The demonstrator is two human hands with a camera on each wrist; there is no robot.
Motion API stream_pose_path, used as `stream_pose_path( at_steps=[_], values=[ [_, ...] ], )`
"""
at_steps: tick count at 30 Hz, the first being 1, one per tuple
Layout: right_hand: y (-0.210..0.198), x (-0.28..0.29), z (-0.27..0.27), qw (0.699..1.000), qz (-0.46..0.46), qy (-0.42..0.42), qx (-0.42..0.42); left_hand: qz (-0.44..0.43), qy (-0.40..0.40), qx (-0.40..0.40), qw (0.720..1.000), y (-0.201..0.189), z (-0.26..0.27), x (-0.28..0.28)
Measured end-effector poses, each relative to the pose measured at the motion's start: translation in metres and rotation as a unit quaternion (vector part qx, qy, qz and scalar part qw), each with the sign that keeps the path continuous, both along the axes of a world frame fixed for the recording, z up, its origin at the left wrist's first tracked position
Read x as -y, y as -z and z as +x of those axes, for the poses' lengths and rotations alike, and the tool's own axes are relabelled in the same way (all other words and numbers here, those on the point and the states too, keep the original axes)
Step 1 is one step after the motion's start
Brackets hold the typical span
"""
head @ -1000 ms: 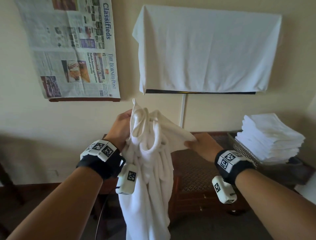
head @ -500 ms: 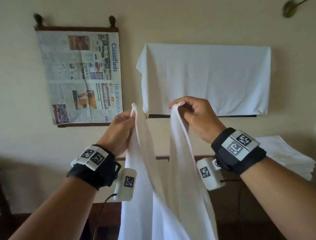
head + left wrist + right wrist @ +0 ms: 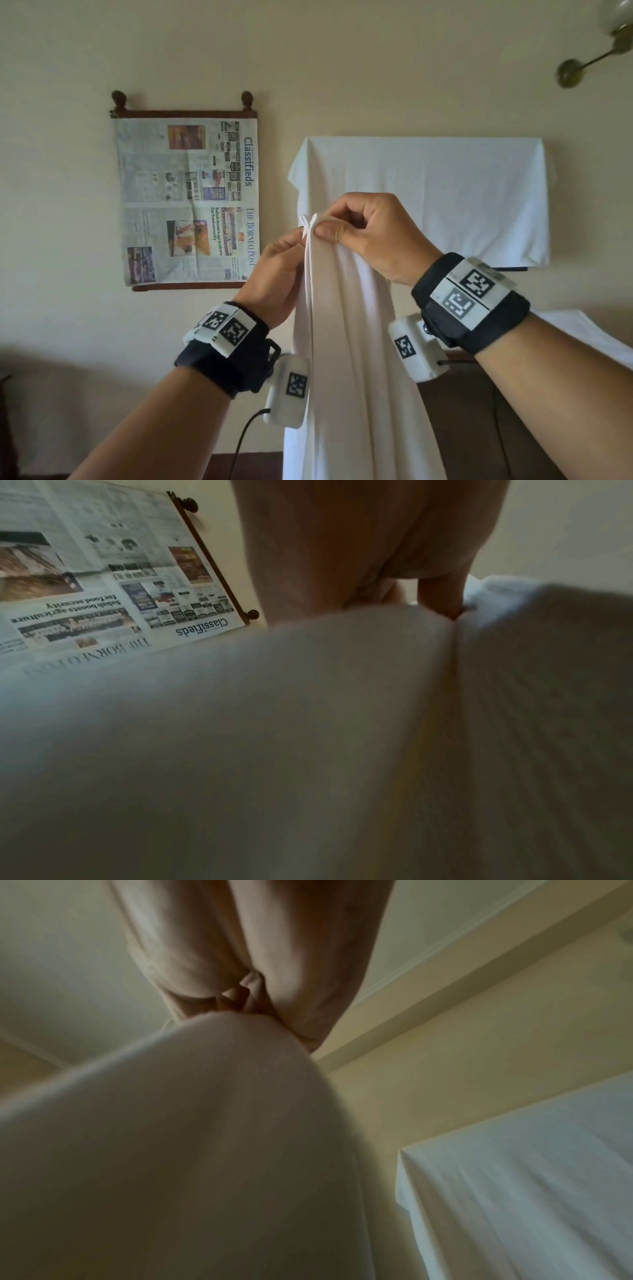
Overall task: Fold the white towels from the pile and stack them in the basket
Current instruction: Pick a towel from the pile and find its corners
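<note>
A white towel [image 3: 346, 342] hangs lengthwise in front of me, held up by its top corners. My left hand [image 3: 274, 274] pinches one top corner and my right hand [image 3: 363, 233] pinches the other, and the two corners meet between the hands. In the left wrist view the towel [image 3: 308, 737] fills the lower frame below my left hand [image 3: 369, 547]. The right wrist view shows the towel [image 3: 171, 1150] hanging from my right hand [image 3: 246, 961]. A stack of folded white towels [image 3: 589, 339] shows at the right edge; the basket is out of sight.
A white cloth [image 3: 428, 198] drapes over a wall-mounted panel behind the towel. A newspaper [image 3: 188, 202] hangs on a wooden rod at the left. A brass wall lamp [image 3: 596, 51] is at the top right. Dark furniture [image 3: 479, 428] stands below.
Both hands rose with the towel, which has opened out of its bunch. The right hand then moved left until its corner met the left hand's corner. The view tilted upward.
</note>
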State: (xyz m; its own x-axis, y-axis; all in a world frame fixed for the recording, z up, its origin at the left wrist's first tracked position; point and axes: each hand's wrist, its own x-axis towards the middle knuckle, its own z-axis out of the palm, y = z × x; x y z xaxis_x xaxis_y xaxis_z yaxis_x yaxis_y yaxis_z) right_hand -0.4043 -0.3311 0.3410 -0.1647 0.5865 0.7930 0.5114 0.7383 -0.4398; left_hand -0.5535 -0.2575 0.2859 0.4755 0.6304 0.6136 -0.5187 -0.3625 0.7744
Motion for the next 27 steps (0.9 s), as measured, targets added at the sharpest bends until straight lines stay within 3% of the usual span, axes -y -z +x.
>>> stream_pose_path(
  at_steps=[4,7,9,12,17,22,24,27],
  values=[
    [-0.001,-0.007,0.005,0.996,-0.044,0.011,0.076,-0.014,0.022,-0.025,0.999,0.003,0.000,-0.005],
    [0.003,-0.012,0.013,0.988,-0.098,0.021,0.118,-0.015,-0.009,-0.080,0.997,0.010,0.002,-0.012],
    [0.011,-0.017,0.018,0.990,-0.108,0.035,0.087,-0.013,-0.063,-0.112,0.992,0.018,0.005,-0.016],
    [0.030,-0.031,0.032,0.992,-0.117,0.048,0.027,-0.012,-0.174,-0.099,0.980,0.031,0.011,-0.018],
    [0.043,-0.052,0.051,0.991,-0.121,0.043,-0.027,0.100,-0.221,-0.157,0.957,0.038,0.030,-0.020],
    [0.052,-0.070,0.070,0.989,-0.129,0.016,-0.073,0.048,-0.240,-0.153,0.957,0.025,0.049,-0.039],
    [0.068,-0.075,0.082,0.965,-0.206,-0.052,-0.151,0.052,-0.249,-0.156,0.954,0.020,0.057,-0.046],
    [0.113,-0.084,0.103,0.891,-0.366,-0.153,-0.218,0.092,-0.290,-0.202,0.931,0.017,0.066,-0.060]
  ],
)
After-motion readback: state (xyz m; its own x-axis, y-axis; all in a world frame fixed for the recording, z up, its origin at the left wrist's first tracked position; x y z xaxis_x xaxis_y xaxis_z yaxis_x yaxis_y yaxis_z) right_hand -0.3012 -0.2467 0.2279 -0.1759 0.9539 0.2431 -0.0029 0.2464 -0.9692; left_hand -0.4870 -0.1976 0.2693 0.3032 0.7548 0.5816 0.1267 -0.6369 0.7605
